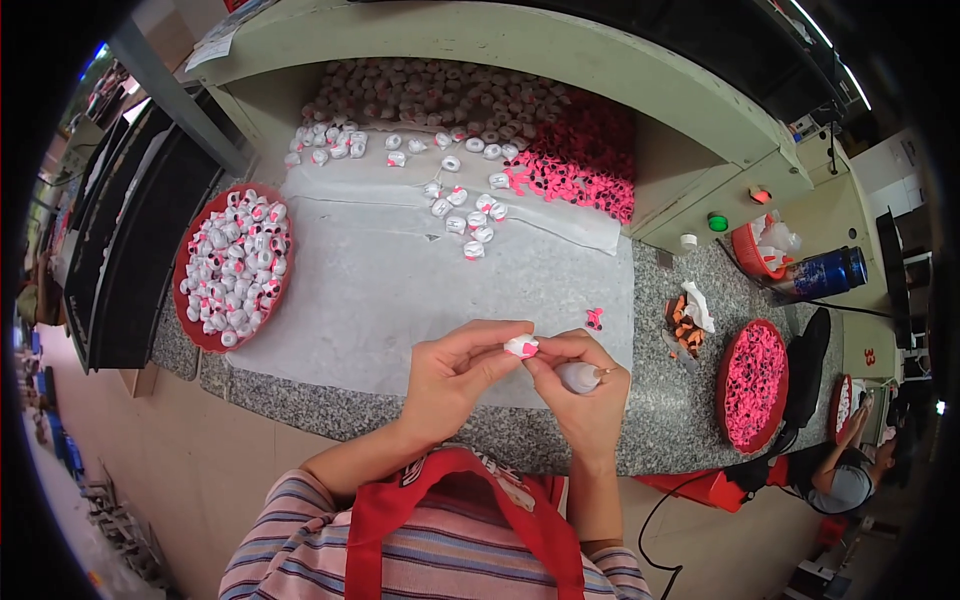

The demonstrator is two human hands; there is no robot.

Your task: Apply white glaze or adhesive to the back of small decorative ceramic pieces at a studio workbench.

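My left hand (446, 378) pinches a small rounded white piece with a pink patch (521, 346) between thumb and fingertips. The fingertips of my right hand (590, 420) meet the same piece from the other side. A small translucent squeeze bottle (578, 377) with a thin tip lies in the curl of my right hand's fingers. Both hands are above the near edge of a white sheet (350, 290) on the bench. Just beyond my right hand lies a pink-and-black piece (594, 319). Several white pieces (480, 234) are scattered farther back on the sheet.
At left stands a red basket (184, 312) of white-and-pink pieces, at right a red basket (726, 420) of pink-and-black ones. A shelf (690, 120) overhangs piles of both. A blue bottle (825, 274) and orange scraps (684, 330) sit at right. Another person (845, 480) works far right.
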